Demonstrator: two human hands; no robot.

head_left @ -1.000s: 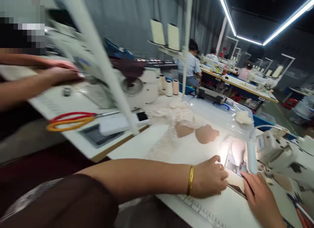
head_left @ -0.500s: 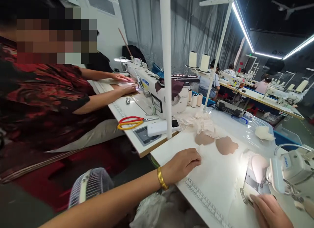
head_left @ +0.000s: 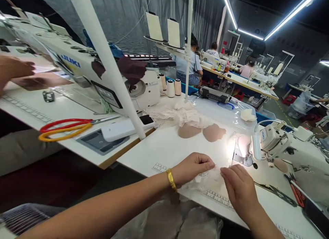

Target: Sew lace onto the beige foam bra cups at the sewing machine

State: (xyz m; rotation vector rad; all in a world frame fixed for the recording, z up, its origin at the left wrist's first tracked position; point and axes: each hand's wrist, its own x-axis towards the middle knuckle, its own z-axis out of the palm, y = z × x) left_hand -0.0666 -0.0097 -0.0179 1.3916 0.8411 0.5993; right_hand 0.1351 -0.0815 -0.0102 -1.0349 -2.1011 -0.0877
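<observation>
My left hand (head_left: 196, 167), with a gold bracelet at the wrist, is closed in a pinch on a sheer whitish lace fabric (head_left: 207, 181). My right hand (head_left: 239, 185) pinches the same fabric from the other side, so it spreads between the two over the table's front edge. Just beyond my right hand is the lit needle area of a sewing machine (head_left: 273, 141), where a pale cup-shaped piece (head_left: 243, 145) lies. Two brown fabric pieces (head_left: 214, 132) rest behind my hands, beside ruffled cream lace (head_left: 186, 114).
Red-and-yellow-handled scissors (head_left: 65, 127) lie on the neighbouring table, near another sewing machine (head_left: 77, 66) and a co-worker's hand (head_left: 15, 67). A white post (head_left: 108, 64) rises between the tables. Orange-handled snips (head_left: 296, 194) lie at right. Bagged pieces (head_left: 167, 220) sit below the table edge.
My view has swung right and closer. The right hand has left the machine's plate and come toward the left hand; sheer lace fabric now shows stretched between them.
</observation>
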